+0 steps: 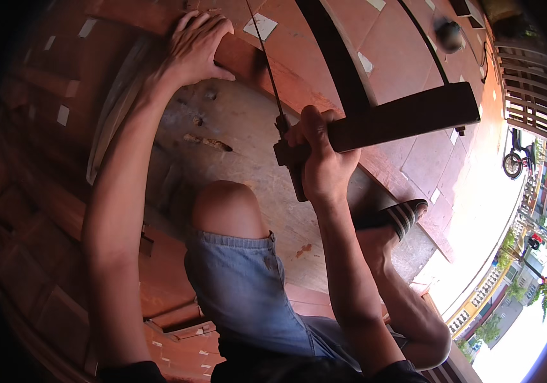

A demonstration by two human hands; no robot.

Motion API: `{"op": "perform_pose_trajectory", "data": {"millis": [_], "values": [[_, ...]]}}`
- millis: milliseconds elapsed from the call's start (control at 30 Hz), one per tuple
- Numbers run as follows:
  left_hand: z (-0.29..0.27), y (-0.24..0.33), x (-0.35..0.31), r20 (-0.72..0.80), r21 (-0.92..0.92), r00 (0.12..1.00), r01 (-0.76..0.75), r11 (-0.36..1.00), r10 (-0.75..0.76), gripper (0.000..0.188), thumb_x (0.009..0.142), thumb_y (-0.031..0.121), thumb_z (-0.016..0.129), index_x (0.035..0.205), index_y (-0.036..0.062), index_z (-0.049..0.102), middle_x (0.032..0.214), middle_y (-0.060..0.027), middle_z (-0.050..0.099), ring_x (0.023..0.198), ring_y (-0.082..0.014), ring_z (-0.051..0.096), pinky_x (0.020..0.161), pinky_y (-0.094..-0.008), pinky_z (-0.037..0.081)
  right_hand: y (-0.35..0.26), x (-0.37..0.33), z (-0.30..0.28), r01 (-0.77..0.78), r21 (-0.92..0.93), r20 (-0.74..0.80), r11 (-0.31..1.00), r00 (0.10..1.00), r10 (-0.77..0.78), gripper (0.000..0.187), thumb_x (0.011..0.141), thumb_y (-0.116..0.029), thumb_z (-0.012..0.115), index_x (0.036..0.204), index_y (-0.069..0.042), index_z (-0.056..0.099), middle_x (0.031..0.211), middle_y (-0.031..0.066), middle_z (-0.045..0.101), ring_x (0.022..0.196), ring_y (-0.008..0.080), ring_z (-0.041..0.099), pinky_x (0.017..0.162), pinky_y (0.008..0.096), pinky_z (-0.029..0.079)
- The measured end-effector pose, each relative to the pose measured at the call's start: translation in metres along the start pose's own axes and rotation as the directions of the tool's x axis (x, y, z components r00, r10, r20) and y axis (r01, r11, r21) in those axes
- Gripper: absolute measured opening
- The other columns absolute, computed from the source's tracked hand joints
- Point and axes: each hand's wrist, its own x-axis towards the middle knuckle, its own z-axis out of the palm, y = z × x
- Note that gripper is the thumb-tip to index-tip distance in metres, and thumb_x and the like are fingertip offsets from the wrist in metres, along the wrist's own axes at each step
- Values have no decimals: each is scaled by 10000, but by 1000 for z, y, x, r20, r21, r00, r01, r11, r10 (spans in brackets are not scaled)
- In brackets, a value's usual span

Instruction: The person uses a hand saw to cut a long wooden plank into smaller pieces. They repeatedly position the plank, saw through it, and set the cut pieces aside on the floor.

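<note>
Reddish floor tiles (413,159) fill the upper part of the view, with small pale inset squares, seen from above on a sunlit terrace. Beyond them, at the right rim, a railing, a parked motorbike (514,163) and treetops on a street below are visible.

Across the middle lies a rough grey slab (248,140), dusty and pitted, with bits of debris on it. Along its far edge runs a reddish wooden plank (254,64).

Left hand (193,48) lies spread, palm down, fingers together, pressing on top of the plank near its left end. It grips nothing.

Right hand (321,159) is closed tightly around the dark wooden frame of a saw (401,118). The frame's thick bar reaches up and to the right from the fist, over the tiles. A thin straight blade (266,57) runs from just beside the fist up and to the left, crossing the plank close to the left hand.

Below the hands, a bare knee (225,207) in denim shorts is bent over the slab. A foot in a striped sandal (398,217) rests at the slab's right edge. More reddish wooden pieces (37,210) are stacked at the left.
</note>
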Motion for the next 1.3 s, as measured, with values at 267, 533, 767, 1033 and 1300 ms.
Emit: {"op": "perform_pose_trajectory", "data": {"millis": [267,533,767,1033,1300], "values": [[-8,-1,-9,72,-33,997,44,998,-41,811,559,389,992,1186,153,535,1191,-7,613,1280,-255,549,1212,-472,321,-54,-149,-71,-47,-49,71,998,996,50,290,1054,-158,605,807,-82,473,671,69,532,591,182,525,670,391,509],[-6,5,-14,87,-39,995,52,998,-48,807,561,383,992,1187,154,538,1221,-23,613,1303,-255,538,1221,-474,306,-37,-138,-62,-9,34,32,999,999,8,307,1068,-162,607,803,-79,476,665,70,548,571,174,521,647,388,519],[-14,14,7,140,-53,989,55,997,-47,799,564,405,989,1174,146,542,1197,-28,615,1300,-271,538,1226,-477,302,-22,-7,-2,-89,-62,-36,994,996,86,278,1009,-164,720,826,-21,567,716,85,605,656,194,610,678,369,532],[-10,11,-1,85,-38,996,42,998,-39,817,536,399,1004,1160,143,543,1167,-20,620,1231,-250,567,1215,-473,305,-88,-188,-86,-94,-32,59,995,994,96,293,1074,-186,587,814,-98,487,653,51,530,570,185,552,661,403,527],[-7,12,3,79,-29,996,32,999,-30,836,520,429,1002,1161,147,546,1184,-15,622,1238,-245,566,1205,-474,320,-10,-16,-3,-47,73,-30,996,998,50,287,1023,-152,708,822,-30,544,697,62,546,657,194,593,672,373,510]]}}
